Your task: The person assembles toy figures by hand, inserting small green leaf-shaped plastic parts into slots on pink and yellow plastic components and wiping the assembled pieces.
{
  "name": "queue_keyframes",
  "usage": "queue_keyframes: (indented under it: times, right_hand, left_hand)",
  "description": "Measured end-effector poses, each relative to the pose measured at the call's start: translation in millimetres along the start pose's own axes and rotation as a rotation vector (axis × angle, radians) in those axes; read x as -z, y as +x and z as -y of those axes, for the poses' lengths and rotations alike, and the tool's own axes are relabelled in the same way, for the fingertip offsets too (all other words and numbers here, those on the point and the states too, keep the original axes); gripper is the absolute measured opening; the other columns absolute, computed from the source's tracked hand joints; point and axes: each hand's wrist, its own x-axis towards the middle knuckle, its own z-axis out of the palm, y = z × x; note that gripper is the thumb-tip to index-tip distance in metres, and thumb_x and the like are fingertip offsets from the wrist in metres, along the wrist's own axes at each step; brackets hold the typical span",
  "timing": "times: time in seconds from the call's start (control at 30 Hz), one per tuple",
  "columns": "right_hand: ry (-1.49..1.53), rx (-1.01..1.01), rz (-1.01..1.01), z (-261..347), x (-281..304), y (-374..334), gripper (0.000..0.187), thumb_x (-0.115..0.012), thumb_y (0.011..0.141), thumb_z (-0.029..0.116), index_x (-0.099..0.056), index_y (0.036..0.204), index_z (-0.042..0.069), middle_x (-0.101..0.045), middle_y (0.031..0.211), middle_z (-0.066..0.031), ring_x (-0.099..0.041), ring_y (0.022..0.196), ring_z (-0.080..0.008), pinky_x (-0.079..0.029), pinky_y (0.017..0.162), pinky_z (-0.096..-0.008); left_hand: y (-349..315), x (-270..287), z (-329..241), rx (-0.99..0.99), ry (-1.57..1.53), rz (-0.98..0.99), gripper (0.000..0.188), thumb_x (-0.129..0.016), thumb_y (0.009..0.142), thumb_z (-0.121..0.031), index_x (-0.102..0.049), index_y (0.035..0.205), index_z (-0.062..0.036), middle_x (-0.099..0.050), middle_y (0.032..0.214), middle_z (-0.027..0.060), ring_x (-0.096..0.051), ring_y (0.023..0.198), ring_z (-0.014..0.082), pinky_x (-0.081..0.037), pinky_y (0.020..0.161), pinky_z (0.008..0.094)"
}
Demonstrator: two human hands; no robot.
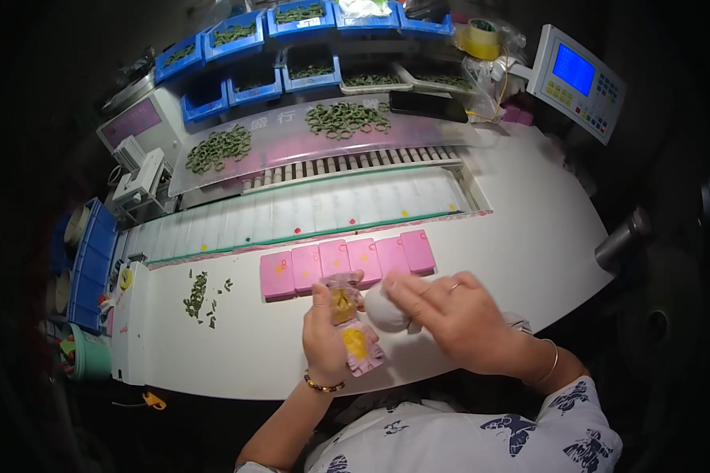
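Note:
An opened pink rubber mould (363,359), its two halves folded apart and a yellow patch on each, rests in my left hand (323,331), with the fingers closed round its edge. Close beside it, my right hand (461,319) grips a round white cloth pouch (385,309) from above and the right. Whether the pouch touches the mould I cannot tell. Just beyond both hands, a row of several pink rubber moulds (348,264) lies on the white worktop (513,244), marked with small red and yellow signs.
Small green scraps (197,296) are scattered at the left. Farther back, a slatted tray (315,209) is sunk into the worktop. Green rings (347,120) lie in heaps on a clear sheet, below blue bins (301,19). A control panel (573,75) stands back right, a metal cylinder (623,240) at the right edge.

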Motion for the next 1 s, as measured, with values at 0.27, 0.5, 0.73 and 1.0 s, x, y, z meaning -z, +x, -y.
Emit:
queue_keyframes:
  times: [0.27, 0.5, 0.73, 1.0]
  right_hand:
    - [-0.222, 0.14, -0.239, 45, -25, 10, 0.05, -0.063, 0.079, 0.018, -0.063, 0.129, 0.016, -0.059, 0.133, -0.0137, -0.058, 0.07, -0.0167, -0.041, 0.066, -0.0288]
    - [-0.008, 0.146, -0.112, 8, 11, 18, 0.053, -0.062, 0.078, 0.016, -0.06, 0.132, 0.016, -0.056, 0.137, -0.0128, -0.053, 0.066, -0.0101, -0.04, 0.067, -0.0258]
    - [-0.152, 0.249, -0.123, 41, -19, 17, 0.048, -0.062, 0.077, 0.017, -0.064, 0.125, 0.018, -0.061, 0.131, -0.0112, -0.057, 0.069, -0.0133, -0.041, 0.064, -0.0249]
    - [-0.009, 0.178, -0.272, 12, 17, 30, 0.047, -0.061, 0.08, 0.017, -0.064, 0.127, 0.017, -0.06, 0.133, -0.0084, -0.054, 0.069, -0.0096, -0.039, 0.067, -0.025]
  left_hand:
    - [-6, -15, -24, -0.651, 0.521, 0.056, 0.072, -0.028, 0.102, -0.055, -0.055, 0.125, 0.0084, -0.058, 0.107, 0.0114, -0.056, 0.088, 0.0148, -0.052, 0.073, 0.0274]
    - [-11, 6, -19, -0.446, 0.351, -0.087, 0.074, -0.028, 0.102, -0.056, -0.053, 0.126, 0.0092, -0.059, 0.099, 0.0101, -0.054, 0.083, 0.0121, -0.046, 0.074, 0.0251]
    - [-7, 8, -25, -0.849, 0.644, 0.022, 0.069, -0.033, 0.102, -0.053, -0.049, 0.128, 0.0085, -0.058, 0.097, 0.011, -0.056, 0.079, 0.0129, -0.047, 0.064, 0.0223]
    - [-5, 8, -30, -0.621, 0.321, -0.162, 0.069, -0.034, 0.101, -0.056, -0.048, 0.126, 0.0067, -0.056, 0.099, 0.0115, -0.056, 0.072, 0.0134, -0.049, 0.067, 0.0251]
